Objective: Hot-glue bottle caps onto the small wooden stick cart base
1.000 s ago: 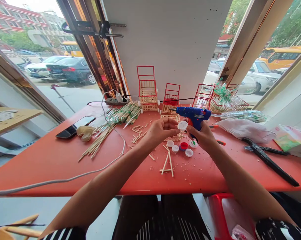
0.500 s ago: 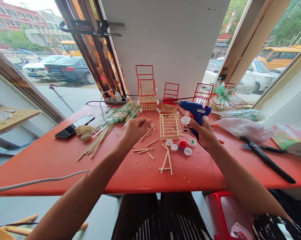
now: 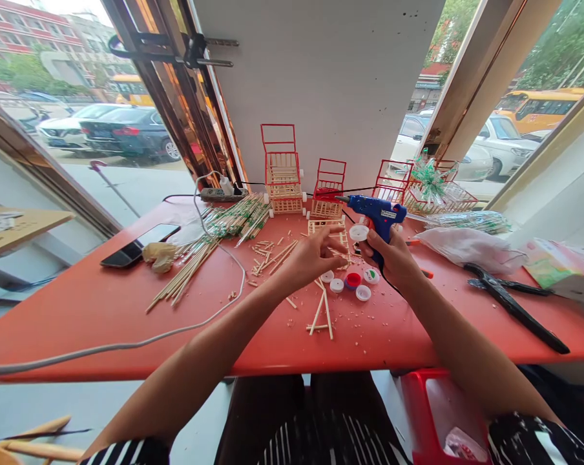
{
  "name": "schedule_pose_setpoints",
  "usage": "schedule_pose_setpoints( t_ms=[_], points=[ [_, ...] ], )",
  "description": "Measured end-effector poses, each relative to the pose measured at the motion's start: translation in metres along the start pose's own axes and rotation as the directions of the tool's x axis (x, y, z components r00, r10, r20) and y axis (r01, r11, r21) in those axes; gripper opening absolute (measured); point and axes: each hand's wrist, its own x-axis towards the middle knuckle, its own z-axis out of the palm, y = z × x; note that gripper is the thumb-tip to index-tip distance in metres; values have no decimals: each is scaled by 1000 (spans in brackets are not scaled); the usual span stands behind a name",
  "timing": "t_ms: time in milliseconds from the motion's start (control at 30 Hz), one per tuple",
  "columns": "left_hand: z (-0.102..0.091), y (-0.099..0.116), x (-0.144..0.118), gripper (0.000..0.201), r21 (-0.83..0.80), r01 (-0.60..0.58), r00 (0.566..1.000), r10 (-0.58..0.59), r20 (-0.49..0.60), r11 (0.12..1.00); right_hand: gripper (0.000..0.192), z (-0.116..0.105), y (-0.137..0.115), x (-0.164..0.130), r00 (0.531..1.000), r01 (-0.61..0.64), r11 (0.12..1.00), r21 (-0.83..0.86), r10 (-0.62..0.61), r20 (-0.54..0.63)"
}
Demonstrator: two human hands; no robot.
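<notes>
Centrally, right hand (image 3: 391,255) clamped on glue gun (image 3: 376,213) and white cap (image 3: 358,232); left hand (image 3: 314,255) — fingers spread, empty — at 9 o'clock of cap, above desk (image 3: 103,310).

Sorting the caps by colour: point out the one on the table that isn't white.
The red bottle cap, in the middle of the cluster just below the right hand. The caps around it, such as the white cap, are white or white with green.
</notes>
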Motion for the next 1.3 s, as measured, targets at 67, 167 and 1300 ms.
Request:
schedule_pose_setpoints(
  t_ms=[67, 167, 1300],
  points=[
    [-2, 0, -1, 35, -16, 14, 998, -13, 58, 1000, 55, 0, -1, 0, 1000, 0, 1000, 2, 0, 0],
    [-21, 5, -9, 27, -8, -31, 999, 31, -20, 999, 54, -1, -3, 1, 1000, 9, 1000, -1, -9, -20],
    [29, -8, -25, 26, -46, -224, 876, 181, -447, 973, 57, 23, 23, -11, 997, -30, 992, -123, 21, -77]
  ],
)
